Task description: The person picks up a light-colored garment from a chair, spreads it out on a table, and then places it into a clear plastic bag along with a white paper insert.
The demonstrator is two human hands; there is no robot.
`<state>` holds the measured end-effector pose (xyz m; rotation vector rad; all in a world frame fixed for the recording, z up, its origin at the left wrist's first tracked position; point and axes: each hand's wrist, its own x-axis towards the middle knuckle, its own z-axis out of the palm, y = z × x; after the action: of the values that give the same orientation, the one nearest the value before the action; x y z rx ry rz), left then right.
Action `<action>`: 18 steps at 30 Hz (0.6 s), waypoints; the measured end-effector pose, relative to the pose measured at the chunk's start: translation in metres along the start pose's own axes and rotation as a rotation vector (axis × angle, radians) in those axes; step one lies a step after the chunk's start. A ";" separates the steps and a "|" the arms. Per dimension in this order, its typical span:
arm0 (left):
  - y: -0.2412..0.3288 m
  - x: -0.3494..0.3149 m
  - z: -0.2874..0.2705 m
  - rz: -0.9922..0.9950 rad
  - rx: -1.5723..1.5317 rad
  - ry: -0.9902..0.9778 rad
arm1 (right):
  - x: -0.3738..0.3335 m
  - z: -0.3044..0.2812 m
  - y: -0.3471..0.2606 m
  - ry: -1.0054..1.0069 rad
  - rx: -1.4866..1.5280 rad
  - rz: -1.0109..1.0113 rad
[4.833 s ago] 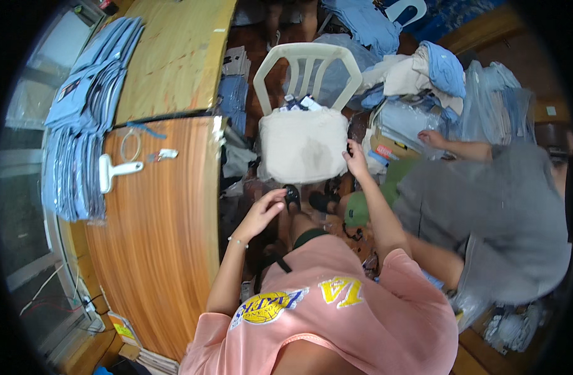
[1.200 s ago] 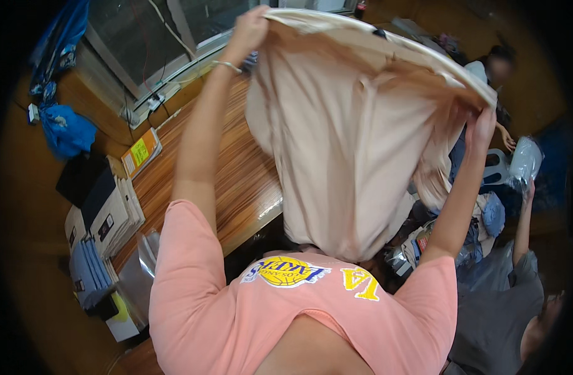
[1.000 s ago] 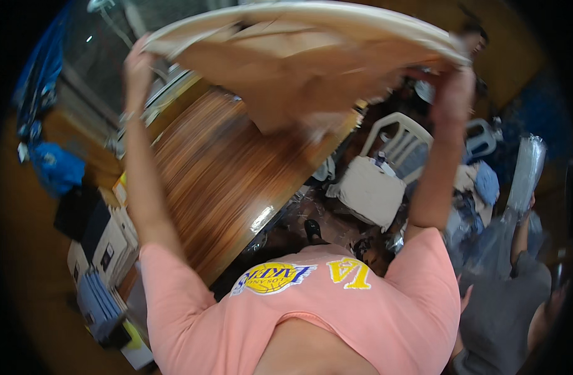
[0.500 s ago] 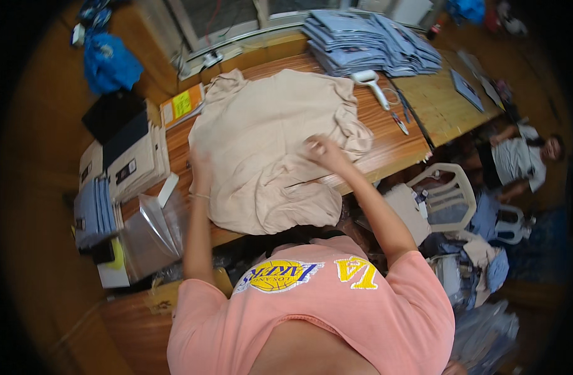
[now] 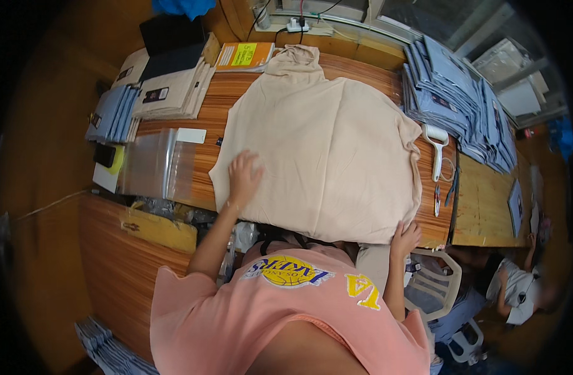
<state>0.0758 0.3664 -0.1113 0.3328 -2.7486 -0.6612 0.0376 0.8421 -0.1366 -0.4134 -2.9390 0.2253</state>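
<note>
a beige hooded garment (image 5: 327,156) lies spread flat on the wooden worktop (image 5: 218,100), hood away from the person, lower edge at the near rim.

One beige garment (image 5: 324,156) spread on the counter (image 5: 218,100). Two hands on it: left hand (image 5: 244,176), right hand (image 5: 406,237). One clear plastic bag (image 5: 150,164) at left. One white lint roller (image 5: 436,147) at right. One big heap of folded blue garments (image 5: 458,100) far right, count within it unclear. One white plastic chair (image 5: 439,290) near right.
</note>
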 end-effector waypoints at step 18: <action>-0.077 0.191 0.036 -0.507 0.175 0.336 | 0.282 0.047 -0.254 -0.455 -0.075 -0.521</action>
<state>-0.1020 0.2586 -0.1349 1.0968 -2.4055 -0.4225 -0.3041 0.6750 -0.0986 0.4621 -3.3625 0.1527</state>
